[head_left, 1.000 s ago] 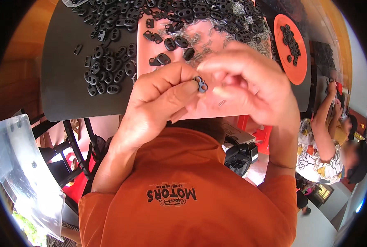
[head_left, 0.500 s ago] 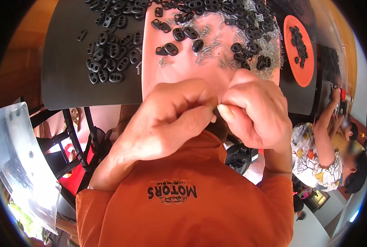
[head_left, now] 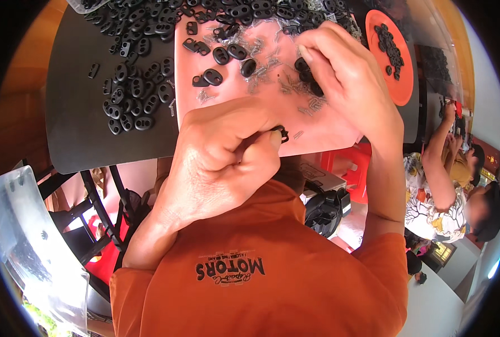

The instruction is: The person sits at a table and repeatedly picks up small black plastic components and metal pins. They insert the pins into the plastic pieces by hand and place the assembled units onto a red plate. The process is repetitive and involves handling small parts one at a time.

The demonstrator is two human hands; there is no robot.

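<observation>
My left hand [head_left: 222, 163] is closed in a pinch near the front edge of the pink tray [head_left: 227, 104]. Between its thumb and finger a small black cord lock part [head_left: 284, 133] pokes out, mostly hidden by the fingers. My right hand [head_left: 354, 78] is over the tray's right side, thumb and forefinger together above loose metal springs [head_left: 315, 104]. Whatever those fingertips hold is too small to make out. Black cord lock pieces [head_left: 302, 65] lie just under this hand. Oval cord lock bodies [head_left: 212, 77] with two holes are scattered over the tray.
On the dark table [head_left: 73, 106] at left lies a heap of black cord lock bodies [head_left: 135, 92]. An orange plate [head_left: 378, 53] with small black parts stands at right. A red stool [head_left: 357, 174] is below the tray's edge. Another person [head_left: 438, 196] sits far right.
My hands were together before my chest; now the right hand has moved away, up over the springs. The left hand stays low, with the black part now showing. The whole view has shifted slightly.
</observation>
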